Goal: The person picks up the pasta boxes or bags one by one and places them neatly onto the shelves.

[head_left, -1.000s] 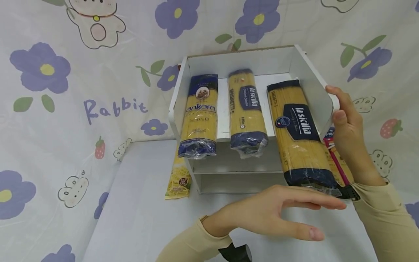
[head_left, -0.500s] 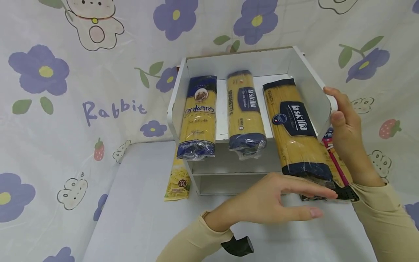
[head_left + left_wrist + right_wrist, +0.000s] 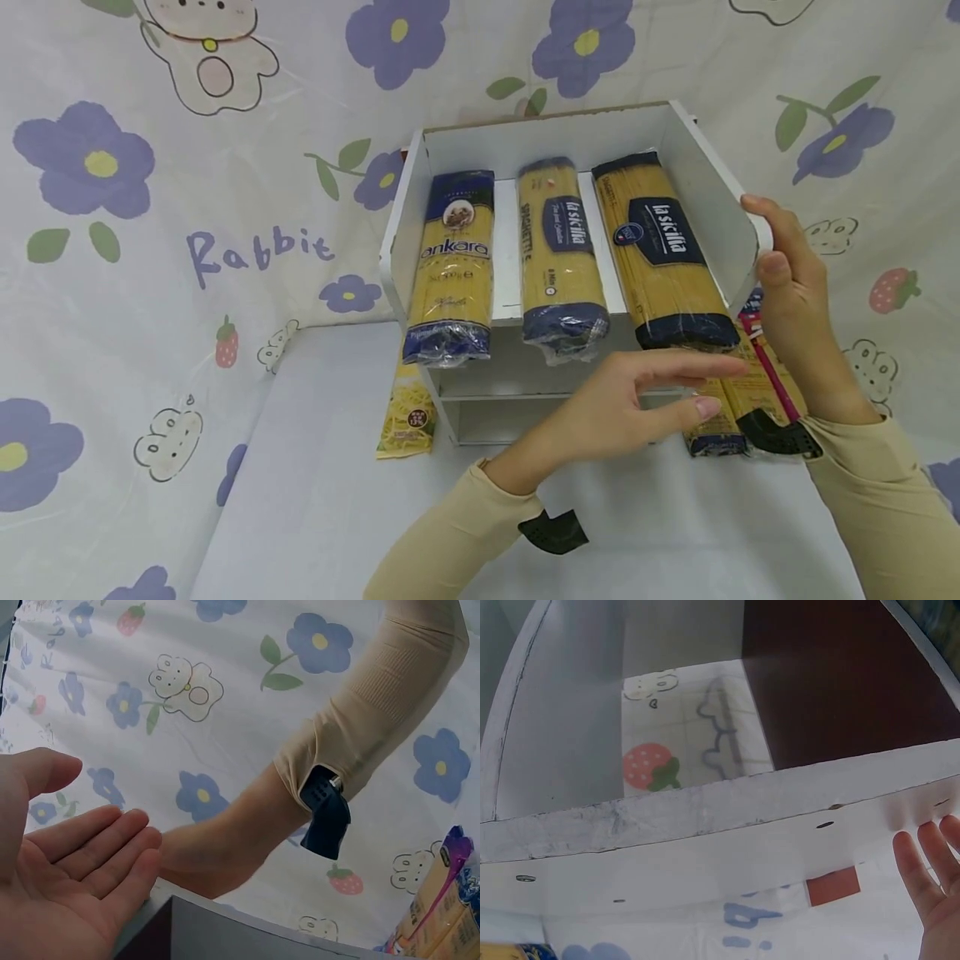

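Your left hand (image 3: 637, 400) flat, fingers straight, holding nothing; fingertips just below near end of right la sicilia spaghetti pack (image 3: 660, 250), contact unclear. That pack lies on top shelf of white rack (image 3: 705, 167), beyond your fingertips. Your right hand (image 3: 787, 283) rests on rack's right side panel, thumb on front edge, fingers extended, not wrapped. More pasta packs (image 3: 757, 392) on table under your right wrist. Left of your left hand: middle la sicilia pack (image 3: 562, 250), ankara pack (image 3: 453, 258).
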Action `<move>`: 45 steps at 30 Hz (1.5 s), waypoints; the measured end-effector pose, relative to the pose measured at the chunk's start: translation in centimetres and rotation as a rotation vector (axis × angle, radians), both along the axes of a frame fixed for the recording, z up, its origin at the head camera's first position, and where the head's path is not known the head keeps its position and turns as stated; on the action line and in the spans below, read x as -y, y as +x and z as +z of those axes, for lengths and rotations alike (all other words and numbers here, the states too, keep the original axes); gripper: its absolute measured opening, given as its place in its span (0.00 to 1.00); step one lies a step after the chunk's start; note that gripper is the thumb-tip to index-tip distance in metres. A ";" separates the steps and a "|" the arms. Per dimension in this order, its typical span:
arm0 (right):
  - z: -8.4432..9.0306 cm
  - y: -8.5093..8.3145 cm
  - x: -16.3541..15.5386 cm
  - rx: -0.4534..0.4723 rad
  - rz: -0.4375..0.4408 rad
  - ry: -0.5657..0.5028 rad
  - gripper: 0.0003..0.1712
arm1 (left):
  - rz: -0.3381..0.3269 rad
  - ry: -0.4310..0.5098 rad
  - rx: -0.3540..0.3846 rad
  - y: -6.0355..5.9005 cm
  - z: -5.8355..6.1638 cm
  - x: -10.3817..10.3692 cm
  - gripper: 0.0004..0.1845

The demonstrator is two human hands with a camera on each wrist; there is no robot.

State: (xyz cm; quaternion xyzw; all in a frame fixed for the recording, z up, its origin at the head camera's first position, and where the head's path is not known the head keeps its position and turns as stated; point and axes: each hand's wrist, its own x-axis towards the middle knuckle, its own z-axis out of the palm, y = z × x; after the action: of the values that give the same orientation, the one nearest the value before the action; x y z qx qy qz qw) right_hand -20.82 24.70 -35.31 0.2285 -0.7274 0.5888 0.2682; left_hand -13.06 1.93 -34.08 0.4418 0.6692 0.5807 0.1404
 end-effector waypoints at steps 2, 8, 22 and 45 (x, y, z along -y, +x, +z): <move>0.0 0.0 0.0 -0.005 -0.006 0.011 0.37 | -0.008 0.065 0.013 -0.4 -0.4 -0.2 0.23; -0.1 0.1 -0.1 -0.015 -0.011 0.017 0.37 | -0.017 0.136 0.028 -0.9 -0.8 -0.6 0.23; -0.2 0.2 -0.4 0.013 -0.017 0.008 0.36 | -0.101 0.031 0.021 0.5 -0.2 0.2 0.23; 0.0 -0.1 0.0 0.012 0.039 -0.032 0.36 | 0.006 0.431 -0.414 6.1 2.7 15.9 0.17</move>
State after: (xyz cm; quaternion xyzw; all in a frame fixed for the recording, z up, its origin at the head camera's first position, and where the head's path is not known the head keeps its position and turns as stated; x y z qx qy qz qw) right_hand -20.88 24.70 -35.34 0.2347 -0.7149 0.6070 0.2558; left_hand -6.92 -14.00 -31.41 0.5685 0.5463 0.6072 -0.0979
